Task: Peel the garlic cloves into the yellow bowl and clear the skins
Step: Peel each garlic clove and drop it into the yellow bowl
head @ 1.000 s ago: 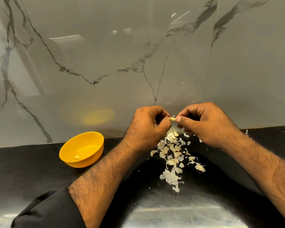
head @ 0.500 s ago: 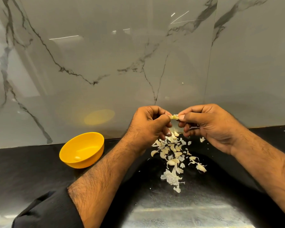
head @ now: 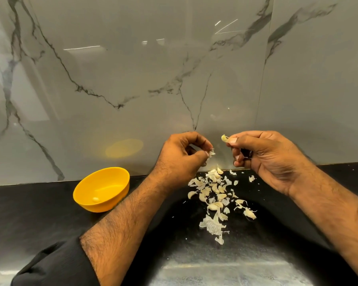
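Your right hand (head: 265,155) pinches a garlic clove (head: 223,138) at thumb and forefinger tip, other fingers curled in, up against the marble wall and well right of the yellow bowl (head: 101,189). Your left hand (head: 182,159) is curled, pinching a scrap of skin (head: 211,153) at the fingertips, between bowl and clove, apart from the clove.

Clove looks mostly bare; can't tell if skin remains on the side your thumb covers. Roll it and check before you move on.

Drop the scrap onto the skins pile (head: 214,195) right of the bowl on the black counter (head: 29,213), not nearer the bowl. Keeps the later clear-up to one sweep.

Then carry the clove left, over the bowl rim, and release low. One peeled clove (head: 95,199) is already inside; a high drop may bounce out.

Pile mixes unpeeled cloves with loose skins. Pick cloves from its edge so you don't scatter skins toward the bowl.
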Motion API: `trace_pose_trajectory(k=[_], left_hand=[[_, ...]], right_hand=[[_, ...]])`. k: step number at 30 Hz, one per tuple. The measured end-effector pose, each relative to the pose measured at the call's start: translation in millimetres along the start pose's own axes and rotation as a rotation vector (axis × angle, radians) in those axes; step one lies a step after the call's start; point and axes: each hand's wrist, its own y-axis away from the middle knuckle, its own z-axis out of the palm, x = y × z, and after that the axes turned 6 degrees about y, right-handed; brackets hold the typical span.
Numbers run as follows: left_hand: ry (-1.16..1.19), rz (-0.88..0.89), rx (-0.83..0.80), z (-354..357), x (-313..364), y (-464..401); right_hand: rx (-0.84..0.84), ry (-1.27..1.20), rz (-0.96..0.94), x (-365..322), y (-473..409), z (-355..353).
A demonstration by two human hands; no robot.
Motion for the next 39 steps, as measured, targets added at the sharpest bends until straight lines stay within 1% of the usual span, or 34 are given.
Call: trace_pose_trajectory(k=[4,8,10,11,14,15,18,23,25,29,32,36,39], left_hand=[[-0.034,0.028,0.036,1,1,1],[-0.121,-0.013,0.078,-2,4,-1],[-0.193,-0.015,0.072,-6,5,-1],[-0.235,-0.017,0.057,-8,4,-2],[-0.328,-0.003,-0.069,-11,4,-1],[-0.305,0.009,-0.094,-10,4,-1],[-0.139,0.058,-0.093,-2,7,2],[-0.036,0.052,-0.078,7,6,4],[0.006,0.052,-0.073,7,6,4],[-0.02,0.067,-0.088,5,3,2],[-0.017,0.077,-0.096,4,2,2],[-0.006,0.083,-0.112,3,3,2],[-0.011,0.116,-0.085,2,2,3]], right_hand=[[0.079,0.161,-0.062,2,-1,3],[0.172,0.538,-0.245,3,1,6],[0.188,0.626,-0.327,2,3,6],[0.187,0.641,-0.354,2,3,6],[0.196,0.692,-0.393,3,3,5],[0.203,0.713,-0.406,3,3,4],[0.202,0.781,-0.445,3,4,6],[0.171,0.874,-0.503,2,6,11],[0.172,0.882,-0.531,2,6,12],[0.141,0.863,-0.524,2,7,13],[0.103,0.76,-0.444,1,7,11],[0.032,0.535,-0.292,1,6,11],[0.004,0.418,-0.218,2,5,13]])
